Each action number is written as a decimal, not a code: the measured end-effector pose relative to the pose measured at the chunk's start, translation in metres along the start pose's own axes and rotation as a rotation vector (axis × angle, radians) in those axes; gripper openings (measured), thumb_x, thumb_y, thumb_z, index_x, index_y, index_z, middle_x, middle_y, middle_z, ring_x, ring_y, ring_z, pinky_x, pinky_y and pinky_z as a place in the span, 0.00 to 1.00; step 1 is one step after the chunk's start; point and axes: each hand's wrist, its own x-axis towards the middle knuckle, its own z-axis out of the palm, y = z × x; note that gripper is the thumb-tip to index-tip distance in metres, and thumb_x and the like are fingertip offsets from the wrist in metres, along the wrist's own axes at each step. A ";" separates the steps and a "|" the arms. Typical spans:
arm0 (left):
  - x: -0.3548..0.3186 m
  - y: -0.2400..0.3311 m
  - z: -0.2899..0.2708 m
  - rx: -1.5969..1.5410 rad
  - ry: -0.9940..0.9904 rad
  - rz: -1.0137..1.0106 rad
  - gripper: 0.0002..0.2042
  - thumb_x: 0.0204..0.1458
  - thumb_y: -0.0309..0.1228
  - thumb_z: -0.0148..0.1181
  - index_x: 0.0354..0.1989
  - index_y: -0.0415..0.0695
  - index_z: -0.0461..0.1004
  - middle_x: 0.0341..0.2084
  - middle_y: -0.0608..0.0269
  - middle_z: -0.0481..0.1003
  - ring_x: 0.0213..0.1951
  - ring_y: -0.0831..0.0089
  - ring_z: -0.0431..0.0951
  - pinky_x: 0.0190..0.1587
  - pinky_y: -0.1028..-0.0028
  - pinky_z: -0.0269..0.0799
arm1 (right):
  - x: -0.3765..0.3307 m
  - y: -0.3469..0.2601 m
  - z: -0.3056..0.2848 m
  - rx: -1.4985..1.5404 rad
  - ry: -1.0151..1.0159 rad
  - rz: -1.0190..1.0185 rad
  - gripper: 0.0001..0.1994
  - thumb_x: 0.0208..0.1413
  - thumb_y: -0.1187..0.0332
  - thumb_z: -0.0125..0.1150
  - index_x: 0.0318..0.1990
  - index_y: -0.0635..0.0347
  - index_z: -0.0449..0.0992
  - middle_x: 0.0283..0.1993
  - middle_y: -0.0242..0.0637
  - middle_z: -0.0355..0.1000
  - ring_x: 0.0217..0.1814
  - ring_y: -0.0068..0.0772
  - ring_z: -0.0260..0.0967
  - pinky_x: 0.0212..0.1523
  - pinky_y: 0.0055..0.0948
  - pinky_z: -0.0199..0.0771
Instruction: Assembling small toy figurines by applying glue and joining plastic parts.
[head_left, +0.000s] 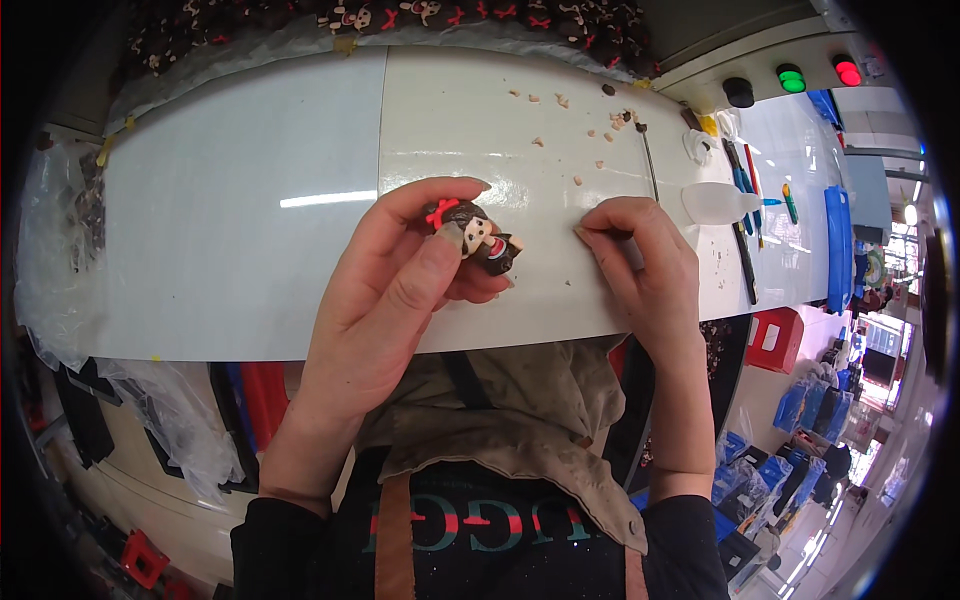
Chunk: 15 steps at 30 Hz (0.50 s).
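In the head view, the person's left hand holds a small monkey figurine just above the white worktable, thumb and curled fingers pinched around it so that its brown head, pale face and red bow peek out between the fingertips. The figurine sits near the middle of the table, tilted with its face toward the right hand, which rests on the tabletop just beside it. The right hand's fingers are pressed together and curled around a thin grey tool (only a short part of it shows between the fingers, so its kind cannot be told), with a pale tip at the forefinger touching the table. The two hands are near each other but apart. Small tan trimmings lie scattered on the table beyond the hands, thickest toward the far edge, where a thin dark-handled pick lies. Further right lie a translucent squeeze bottle on its side and a row of blue and red pens. A clear plastic bag droops over the table's left end, and a heap of more monkey figurines lies along the far side. Green and red indicator lights glow on a grey panel at the upper right. The person wears a tan apron over a black top.
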 end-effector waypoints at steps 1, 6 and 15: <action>0.000 0.001 0.000 0.010 0.009 -0.006 0.18 0.62 0.35 0.45 0.57 0.39 0.61 0.43 0.58 0.70 0.36 0.76 0.74 0.42 0.75 0.71 | -0.001 -0.002 0.000 0.001 -0.002 0.002 0.08 0.49 0.80 0.61 0.36 0.64 0.70 0.35 0.36 0.71 0.37 0.28 0.70 0.42 0.24 0.70; 0.000 -0.001 -0.001 0.010 0.013 -0.007 0.18 0.62 0.35 0.45 0.57 0.39 0.61 0.42 0.58 0.71 0.36 0.76 0.74 0.42 0.75 0.71 | -0.006 -0.003 -0.007 0.200 -0.020 0.170 0.10 0.47 0.78 0.63 0.38 0.64 0.70 0.38 0.36 0.68 0.39 0.28 0.68 0.44 0.24 0.68; 0.000 -0.001 0.003 0.021 0.018 -0.006 0.18 0.62 0.35 0.45 0.56 0.39 0.61 0.42 0.58 0.71 0.36 0.75 0.74 0.42 0.75 0.70 | -0.006 -0.008 -0.007 0.005 -0.083 0.095 0.09 0.50 0.75 0.61 0.39 0.64 0.70 0.38 0.38 0.68 0.39 0.34 0.68 0.42 0.27 0.69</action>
